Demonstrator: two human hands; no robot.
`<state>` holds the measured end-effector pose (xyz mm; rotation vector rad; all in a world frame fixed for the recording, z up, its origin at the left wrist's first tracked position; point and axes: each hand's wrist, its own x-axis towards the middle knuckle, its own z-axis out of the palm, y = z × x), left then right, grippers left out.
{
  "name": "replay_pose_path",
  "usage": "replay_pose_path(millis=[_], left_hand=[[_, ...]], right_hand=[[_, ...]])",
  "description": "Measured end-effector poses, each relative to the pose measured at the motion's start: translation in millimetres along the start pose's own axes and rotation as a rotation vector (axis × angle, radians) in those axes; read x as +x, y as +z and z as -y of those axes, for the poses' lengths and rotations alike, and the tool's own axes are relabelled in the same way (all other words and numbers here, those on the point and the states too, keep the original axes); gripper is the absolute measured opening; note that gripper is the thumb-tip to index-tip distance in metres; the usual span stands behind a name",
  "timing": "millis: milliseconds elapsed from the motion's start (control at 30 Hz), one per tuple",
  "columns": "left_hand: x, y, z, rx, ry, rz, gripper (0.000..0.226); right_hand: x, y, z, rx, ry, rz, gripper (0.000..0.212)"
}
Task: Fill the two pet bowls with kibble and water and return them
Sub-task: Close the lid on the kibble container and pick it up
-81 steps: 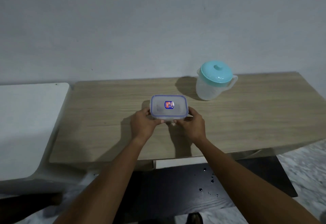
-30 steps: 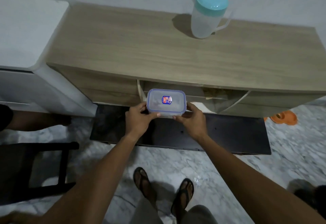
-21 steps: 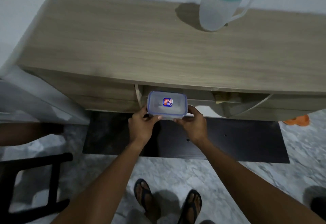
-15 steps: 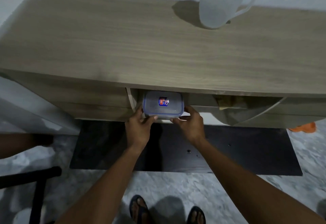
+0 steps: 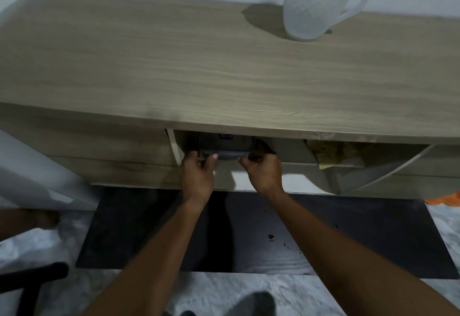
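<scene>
Lidded plastic container (image 5: 225, 145) half inside the shadowed opening under the wooden worktop (image 5: 199, 66), left hand (image 5: 198, 173) and right hand (image 5: 263, 170) each with grip curled round a near corner, frosted pitcher (image 5: 311, 4) standing on the worktop's far right, black mat (image 5: 249, 236) on floor below

Wood-look bench, plastic above and below.
I read the bench (image 5: 224, 66) top as pale wood-grain laminate, matt and smooth. The pitcher (image 5: 306, 4) on it is frosted, translucent plastic. The container (image 5: 224, 145) in the shadow underneath looks like smooth clear plastic with a small printed sticker. The floor (image 5: 224, 293) looks like polished grey-white marble, and the black board (image 5: 373, 241) lying on it shows faint matt wood grain.
</scene>
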<state>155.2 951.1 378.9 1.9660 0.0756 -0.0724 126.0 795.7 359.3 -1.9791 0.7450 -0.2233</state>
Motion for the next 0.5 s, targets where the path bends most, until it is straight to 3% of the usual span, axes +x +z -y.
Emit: replay_pose_path(millis=[200, 300, 433, 500], left_hand=[[0.8, -2.8, -9.4, 0.029, -0.048, 0.015, 0.022], [-2.5, -7.7, -12.9, 0.022, -0.064, 0.033, 0.034], [-16.9, -22.1, -24.3, 0.057, -0.113, 0.150, 0.053], [-30.6, -34.1, -42.8, 0.114, -0.122, 0.177, 0.072]], right_hand=[[3.8, 4.6, -0.8, -0.024, -0.038, -0.007, 0.032], [-4.8, 0.1, 3.6, -0.019, 0.030, 0.054, 0.034], [-29.8, -17.2, 15.9, -0.033, 0.088, 0.111, 0.077], [-45.3, -32.1, 27.7, -0.025, 0.081, 0.131, 0.081]])
